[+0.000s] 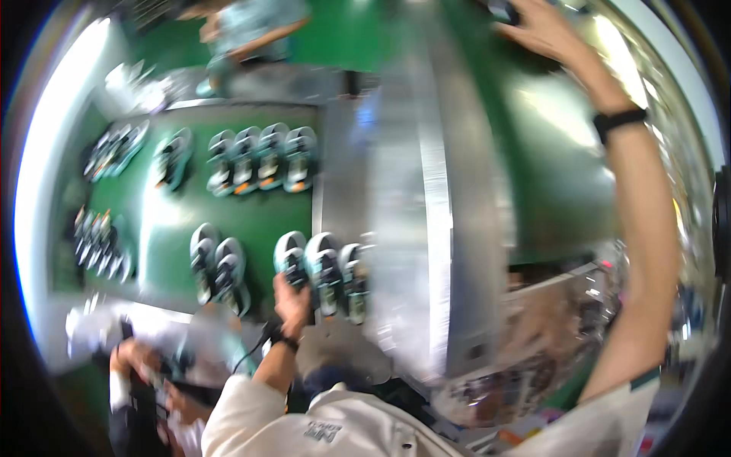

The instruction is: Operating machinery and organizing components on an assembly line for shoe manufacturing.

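My left hand (pixel 292 302) is closed on the heel end of a sneaker (pixel 290 250) with a pale toe, dark upper and teal sole edge. The sneaker stands at the near edge of the green work surface (pixel 164 251). Two similar sneakers (pixel 326 274) stand close to its right. Far to the right, my right arm stretches up and away, with a black band on the wrist. At its end my right hand (pixel 537 32) is closed around a small dark and grey object (pixel 503 11). The picture's rim cuts that object off, and its kind does not show.
A pair of sneakers (pixel 217 266) stands left of my left hand, with several more in a far row (pixel 263 160) and along the left side. A blurred metal frame (pixel 438 190) divides this surface from another green one (pixel 560 167). One person (pixel 263 30) is across; another's hands (pixel 141 358) are at lower left.
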{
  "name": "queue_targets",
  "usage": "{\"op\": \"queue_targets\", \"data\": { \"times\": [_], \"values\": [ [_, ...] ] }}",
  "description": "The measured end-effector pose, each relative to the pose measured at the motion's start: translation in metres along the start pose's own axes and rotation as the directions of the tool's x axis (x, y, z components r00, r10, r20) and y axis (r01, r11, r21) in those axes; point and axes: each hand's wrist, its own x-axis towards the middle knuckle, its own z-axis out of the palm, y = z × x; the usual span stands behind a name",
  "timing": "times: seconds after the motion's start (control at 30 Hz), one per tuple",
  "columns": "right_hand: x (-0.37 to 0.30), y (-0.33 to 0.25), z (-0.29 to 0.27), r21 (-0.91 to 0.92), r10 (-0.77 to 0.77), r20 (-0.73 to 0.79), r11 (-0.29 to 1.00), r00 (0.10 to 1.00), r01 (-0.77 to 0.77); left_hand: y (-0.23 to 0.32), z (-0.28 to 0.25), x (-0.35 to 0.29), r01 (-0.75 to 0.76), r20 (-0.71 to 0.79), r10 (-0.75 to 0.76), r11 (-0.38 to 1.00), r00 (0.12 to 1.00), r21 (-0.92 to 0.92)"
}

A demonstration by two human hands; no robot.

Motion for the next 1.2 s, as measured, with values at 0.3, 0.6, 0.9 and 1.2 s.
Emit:
{"op": "queue_targets", "data": {
  "times": [0.3,0.6,0.9,1.2],
  "values": [
    [-0.048,0.047,0.024,0.312,0.535,0.045,0.795,0.844,-0.521,-0.062,0.005,0.017,0.004,0.028,-0.003,1.000,1.000,-0.016],
    [-0.169,0.061,-0.054,0.639,0.775,-0.278,0.590,0.567,-0.493,-0.026,-0.008,-0.028,-0.458,0.129,0.450,0.888,0.884,0.042],
    [-0.447,-0.073,-0.249,0.874,0.875,-0.429,0.465,0.223,-0.144,0.168,-0.072,-0.292,0.550,0.751,0.538,0.786,-0.383,-0.282],
    [-0.756,-0.344,-0.284,0.698,0.949,-0.302,0.282,0.086,-0.658,0.166,-0.099,-0.539,0.218,0.284,0.150,0.951,-0.947,0.222]
  ]
}}
